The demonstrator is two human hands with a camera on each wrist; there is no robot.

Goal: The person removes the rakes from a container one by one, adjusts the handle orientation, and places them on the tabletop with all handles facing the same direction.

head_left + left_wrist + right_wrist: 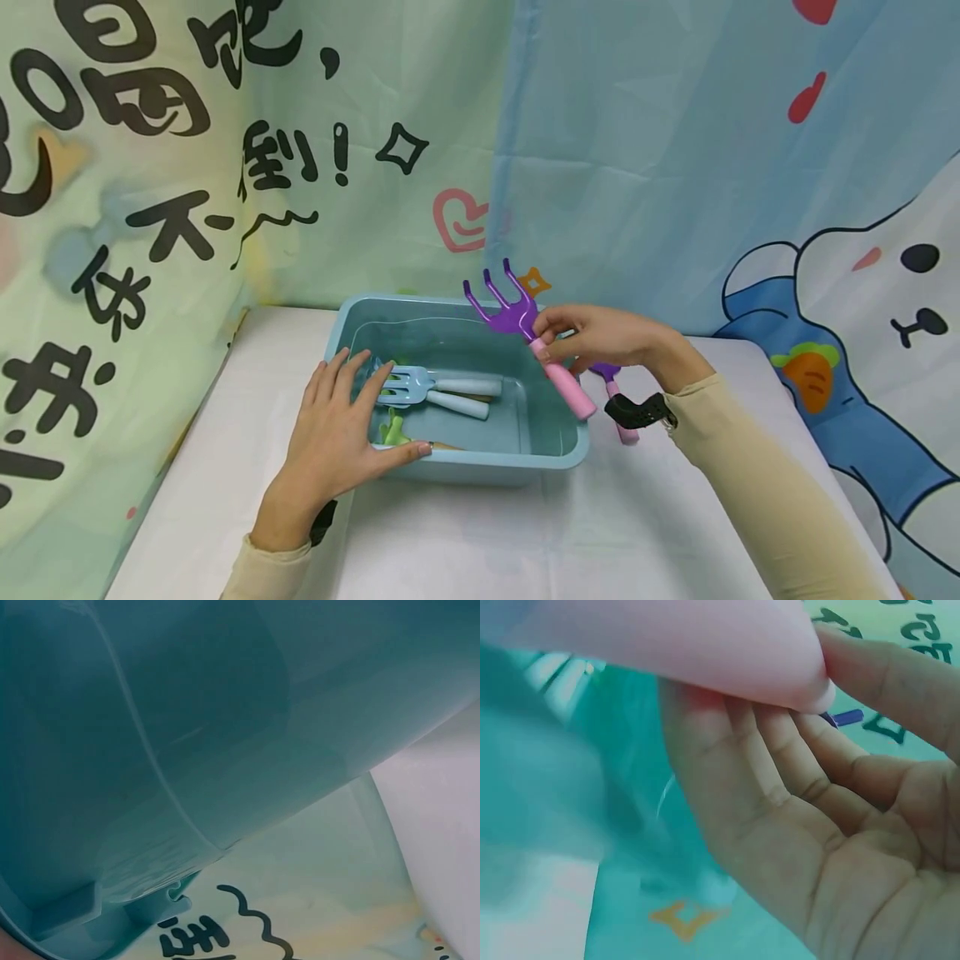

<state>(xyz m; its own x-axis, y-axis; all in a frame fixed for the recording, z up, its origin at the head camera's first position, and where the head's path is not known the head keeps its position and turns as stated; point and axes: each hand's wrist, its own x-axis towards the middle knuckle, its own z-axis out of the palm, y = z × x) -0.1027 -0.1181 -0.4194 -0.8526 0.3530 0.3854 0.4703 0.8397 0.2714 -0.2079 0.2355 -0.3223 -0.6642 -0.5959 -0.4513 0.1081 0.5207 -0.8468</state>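
My right hand [592,333] pinches a purple garden hand rake [567,387] by the neck end of its pink handle. The rake's three prongs point up and left above the right part of a blue-green plastic bin [487,469]. In the right wrist view the pink handle [727,649] lies between thumb and fingers. My left hand [337,429] rests on the bin's front left corner, fingers extended and thumb along the front rim. Inside the bin lie a light blue hand fork [408,386], another tool with a pale handle [459,405] and a green tool head [393,429], partly hidden.
On the white table [637,517], right of the bin, a second purple tool with a pink handle [624,429] lies partly behind my right hand and wrist strap. Printed cloth [637,150] hangs behind and at the left of the table.
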